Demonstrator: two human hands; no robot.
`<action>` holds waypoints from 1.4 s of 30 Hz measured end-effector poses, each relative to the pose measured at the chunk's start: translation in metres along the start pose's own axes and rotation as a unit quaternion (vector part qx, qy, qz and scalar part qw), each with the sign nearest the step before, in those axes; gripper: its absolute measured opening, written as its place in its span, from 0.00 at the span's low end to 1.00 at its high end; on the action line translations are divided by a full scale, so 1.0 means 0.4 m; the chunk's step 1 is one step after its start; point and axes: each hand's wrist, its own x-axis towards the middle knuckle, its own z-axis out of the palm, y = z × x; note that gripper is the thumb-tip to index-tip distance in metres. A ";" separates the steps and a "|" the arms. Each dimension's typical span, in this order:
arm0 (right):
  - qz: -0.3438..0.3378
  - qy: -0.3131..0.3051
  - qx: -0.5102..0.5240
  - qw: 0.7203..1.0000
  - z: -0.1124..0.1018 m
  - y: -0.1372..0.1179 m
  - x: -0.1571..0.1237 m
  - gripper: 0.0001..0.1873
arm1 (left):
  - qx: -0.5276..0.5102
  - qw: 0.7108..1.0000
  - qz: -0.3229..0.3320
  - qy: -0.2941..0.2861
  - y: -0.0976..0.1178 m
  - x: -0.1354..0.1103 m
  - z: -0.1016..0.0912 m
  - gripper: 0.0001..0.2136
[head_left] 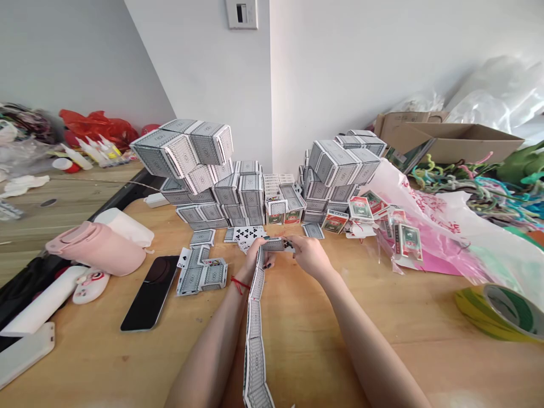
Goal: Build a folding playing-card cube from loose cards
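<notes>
My left hand [257, 256] and my right hand [311, 256] meet over the wooden table [306, 328], both pinching a grey-backed playing card [272, 244] between the fingers. A long linked strip of playing cards [255, 334] runs from my left hand toward me, passing between my forearms and off the lower edge. A fanned card showing clubs [247, 236] lies just beyond my left hand. To the left of it sits a low assembly of interlocked cards [200, 276], with a 2 of spades at its corner.
Large stacks of interlocked card blocks [199, 164] [340, 170] rise at the back. On the left lie a smartphone [151, 292] and a pink bottle [97, 247]. Card boxes [408, 242] rest on a pink plastic bag at right. Tape [499, 313] sits at the right edge.
</notes>
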 end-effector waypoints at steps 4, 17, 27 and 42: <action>0.016 -0.002 -0.039 0.999 0.003 -0.004 0.002 0.24 | 0.053 0.998 0.042 0.009 -0.011 0.005 -0.002 0.15; 0.109 0.083 0.192 0.972 0.041 0.049 0.012 0.09 | 0.225 0.959 0.139 0.098 -0.018 0.017 -0.003 0.15; 0.039 0.118 0.196 0.973 0.047 0.079 0.009 0.16 | 0.163 0.976 0.108 0.100 -0.031 0.009 0.007 0.18; -0.005 0.138 0.045 0.989 0.062 0.034 0.003 0.22 | 0.130 0.977 0.111 0.130 -0.029 0.011 0.014 0.17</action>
